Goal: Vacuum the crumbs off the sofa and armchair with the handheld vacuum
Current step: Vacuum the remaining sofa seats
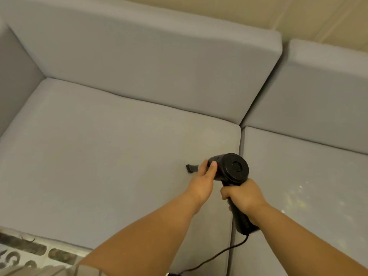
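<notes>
Head | 1 vacuum (231, 168) | left hand (203, 181), right hand (242, 194) both grasp it | 2 seat cushions (99, 156)

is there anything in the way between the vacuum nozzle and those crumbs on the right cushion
Nothing visible does. The nozzle rests on the left seat cushion, and the pale crumbs lie on the right seat cushion. Between them is bare fabric and the seam between the cushions; only the vacuum's own body and cord cross it.
</notes>
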### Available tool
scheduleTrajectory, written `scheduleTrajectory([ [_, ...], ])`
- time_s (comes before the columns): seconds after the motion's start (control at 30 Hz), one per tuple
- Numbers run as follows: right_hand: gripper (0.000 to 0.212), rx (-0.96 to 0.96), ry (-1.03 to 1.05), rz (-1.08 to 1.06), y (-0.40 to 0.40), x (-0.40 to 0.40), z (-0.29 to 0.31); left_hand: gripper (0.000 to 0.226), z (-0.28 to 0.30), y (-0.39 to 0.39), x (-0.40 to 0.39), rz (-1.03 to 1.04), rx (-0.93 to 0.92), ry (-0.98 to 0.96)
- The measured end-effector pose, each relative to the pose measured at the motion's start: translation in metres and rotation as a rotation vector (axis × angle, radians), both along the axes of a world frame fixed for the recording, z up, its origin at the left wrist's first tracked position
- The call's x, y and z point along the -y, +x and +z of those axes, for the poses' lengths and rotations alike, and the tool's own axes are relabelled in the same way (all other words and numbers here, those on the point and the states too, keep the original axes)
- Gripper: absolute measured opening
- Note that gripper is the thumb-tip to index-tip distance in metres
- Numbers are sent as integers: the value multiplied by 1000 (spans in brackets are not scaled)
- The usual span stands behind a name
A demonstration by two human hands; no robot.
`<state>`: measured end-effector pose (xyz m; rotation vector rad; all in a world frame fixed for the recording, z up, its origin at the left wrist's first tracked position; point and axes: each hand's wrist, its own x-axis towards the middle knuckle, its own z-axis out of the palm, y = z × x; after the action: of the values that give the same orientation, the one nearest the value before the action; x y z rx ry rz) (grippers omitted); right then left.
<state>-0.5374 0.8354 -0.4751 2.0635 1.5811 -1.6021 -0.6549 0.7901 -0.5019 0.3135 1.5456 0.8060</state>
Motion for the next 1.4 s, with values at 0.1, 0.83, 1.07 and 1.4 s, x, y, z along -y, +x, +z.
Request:
scheduleTrajectory([
  [0.1,17,-2,98,-36,4,-16,-4,60,4,2,-23,-27,14,29],
  [0.83,16,-9,72,-57,62,-29,1,62,2,53,-38,-85,11,9],
  [1.07,15,-33,91,-50,70,-39,-19,54,-4,63,-55,-96,-37,44],
  [1.4,18,-66,-29,108,80,0,-25,60,-13,75,6,11,-95,-53],
])
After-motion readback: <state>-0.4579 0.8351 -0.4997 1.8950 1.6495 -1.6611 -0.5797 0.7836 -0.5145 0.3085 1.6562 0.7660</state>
